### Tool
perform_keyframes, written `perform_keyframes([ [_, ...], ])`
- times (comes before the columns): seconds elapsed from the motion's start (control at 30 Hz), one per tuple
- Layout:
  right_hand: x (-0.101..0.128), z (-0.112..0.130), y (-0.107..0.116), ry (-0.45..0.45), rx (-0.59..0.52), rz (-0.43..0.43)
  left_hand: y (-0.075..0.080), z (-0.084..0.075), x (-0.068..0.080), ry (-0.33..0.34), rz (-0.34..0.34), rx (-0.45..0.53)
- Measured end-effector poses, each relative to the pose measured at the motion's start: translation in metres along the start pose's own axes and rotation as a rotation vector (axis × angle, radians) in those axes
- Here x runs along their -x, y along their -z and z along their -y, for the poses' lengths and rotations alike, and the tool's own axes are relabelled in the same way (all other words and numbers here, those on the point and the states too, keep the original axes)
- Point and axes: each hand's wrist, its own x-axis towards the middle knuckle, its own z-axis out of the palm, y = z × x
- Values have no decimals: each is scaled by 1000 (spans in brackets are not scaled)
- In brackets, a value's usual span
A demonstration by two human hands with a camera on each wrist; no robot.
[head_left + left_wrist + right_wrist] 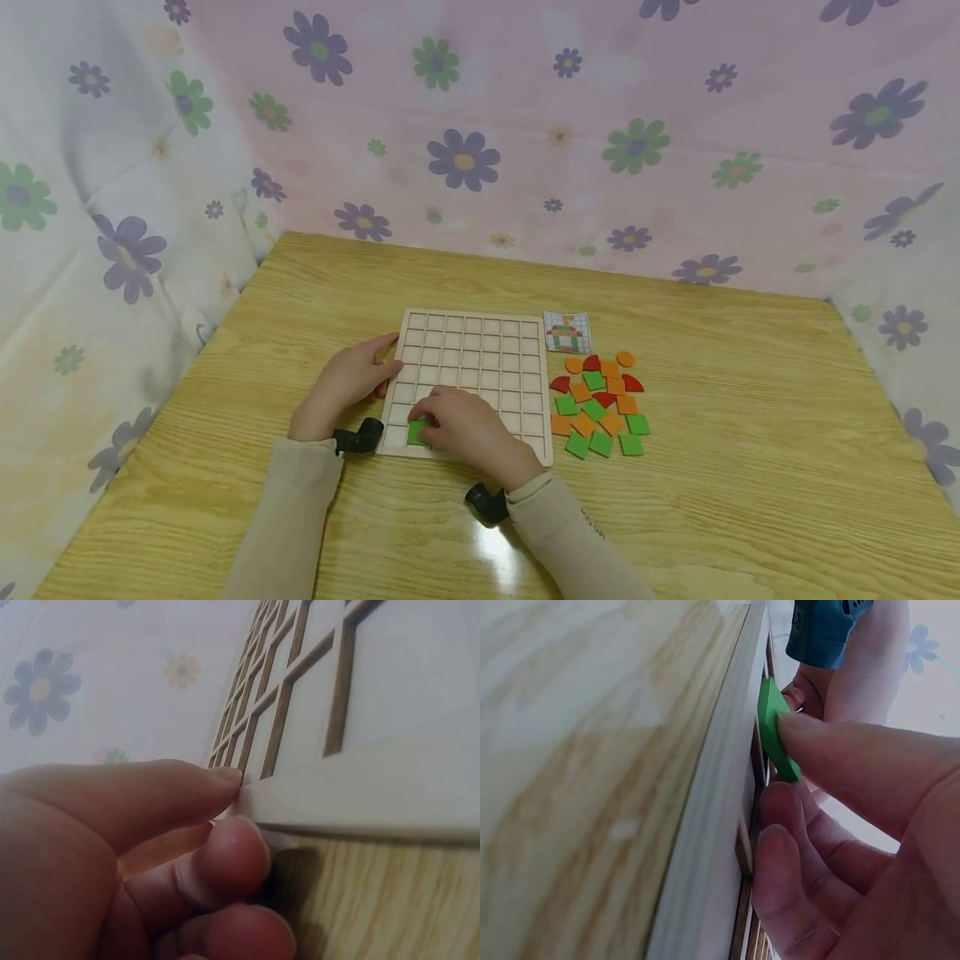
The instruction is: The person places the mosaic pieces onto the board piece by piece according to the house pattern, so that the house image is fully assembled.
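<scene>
Leftmost, the left hand (347,385) rests against the left edge of the wooden grid board (480,350), its fingertips (225,780) pressed to the rim; its palm is out of sight. Next, the right hand (465,429) pinches a green square tile (417,432) at the board's bottom row, near the left corner, the tile tilted and partly covered by fingers. Further right lie a small pattern card (567,332), its design hard to read, and loose coloured tiles (598,406).

Soft even light, table (480,542) glare, wrist cams blurry.
</scene>
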Motion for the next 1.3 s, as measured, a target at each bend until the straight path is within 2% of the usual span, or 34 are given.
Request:
perform_keyframes([
  [0.27,-2,-3,-1,2,-12,11,-1,2,0,23,0,37],
  [0.5,1,-5,3,8,-28,36,0,0,-2,4,4,46],
  [0.67,6,-9,5,20,-54,43,-1,0,-2,19,16,71],
  [0.93,11,-12,2,54,-56,11,0,1,-2,20,3,48],
  [1.3,13,-11,5,57,-62,36,-1,1,-1,32,5,70],
])
